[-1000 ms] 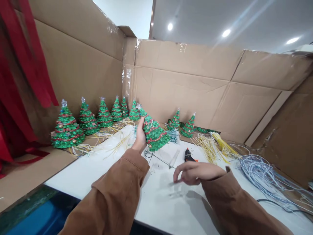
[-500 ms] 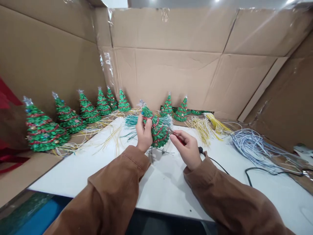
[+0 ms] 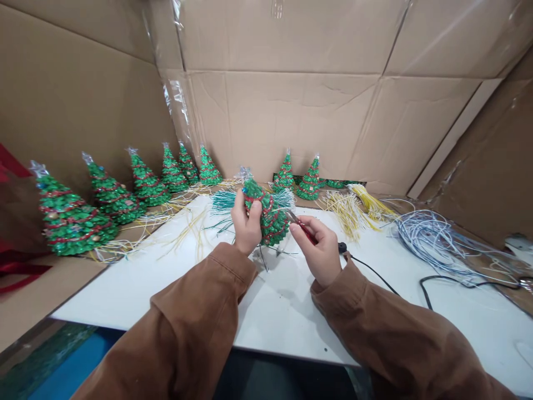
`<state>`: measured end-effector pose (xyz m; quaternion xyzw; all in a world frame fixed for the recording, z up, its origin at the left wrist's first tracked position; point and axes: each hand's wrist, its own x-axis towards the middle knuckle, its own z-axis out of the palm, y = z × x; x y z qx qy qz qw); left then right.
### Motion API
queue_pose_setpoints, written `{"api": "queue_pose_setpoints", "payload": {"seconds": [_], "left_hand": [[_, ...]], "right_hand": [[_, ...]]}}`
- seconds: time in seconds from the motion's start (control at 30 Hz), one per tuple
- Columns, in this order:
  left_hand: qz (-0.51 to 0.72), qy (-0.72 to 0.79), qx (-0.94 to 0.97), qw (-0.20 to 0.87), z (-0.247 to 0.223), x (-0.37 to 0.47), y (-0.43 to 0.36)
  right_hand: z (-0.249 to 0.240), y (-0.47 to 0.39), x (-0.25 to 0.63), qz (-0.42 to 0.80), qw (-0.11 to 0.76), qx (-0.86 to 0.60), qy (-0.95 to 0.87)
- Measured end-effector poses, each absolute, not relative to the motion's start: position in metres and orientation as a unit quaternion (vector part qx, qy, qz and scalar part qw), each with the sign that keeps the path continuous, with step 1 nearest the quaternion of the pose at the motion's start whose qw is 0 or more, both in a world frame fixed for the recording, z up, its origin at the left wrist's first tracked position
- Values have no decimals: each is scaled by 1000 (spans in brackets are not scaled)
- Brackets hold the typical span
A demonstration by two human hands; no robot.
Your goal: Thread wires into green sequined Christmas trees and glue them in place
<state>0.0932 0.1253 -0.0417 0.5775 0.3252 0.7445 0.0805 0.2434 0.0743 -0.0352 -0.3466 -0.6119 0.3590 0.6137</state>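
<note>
In the head view my left hand [image 3: 247, 226] grips a small green Christmas tree ornament [image 3: 275, 225] by its side, thumb across the front. The tree has red garland, a blue bauble near its top and a clear star [image 3: 245, 173]. It is tilted slightly, with dark wires poking out below its base. My right hand [image 3: 318, 247] is closed around a red-handled tool [image 3: 307, 232] with a narrow metal tip. That tip is at the tree's right side; whether it touches cannot be made out. Behind the trees' lower part lies a bundle of green, white-ended wires [image 3: 225, 202].
Several finished-looking trees [image 3: 75, 216] stand along the left and back. Yellow and white wires [image 3: 341, 214] lie behind my right hand; a pale blue wire coil [image 3: 428, 239] is at right. A black cord [image 3: 375, 270] crosses the white board [image 3: 125, 297]. Cardboard walls [image 3: 283, 122] enclose it.
The view has tipped slightly downward. The tree is a little more upright in my left hand, and the tool tip stays beside its right edge.
</note>
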Motion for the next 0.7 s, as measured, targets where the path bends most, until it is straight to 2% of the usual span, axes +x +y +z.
{"api": "queue_pose_setpoints", "payload": {"seconds": [0.7], "left_hand": [[725,321,609,37,-36,97,116]], "right_hand": [[-38,74,245,348,625,-334,-613]]}}
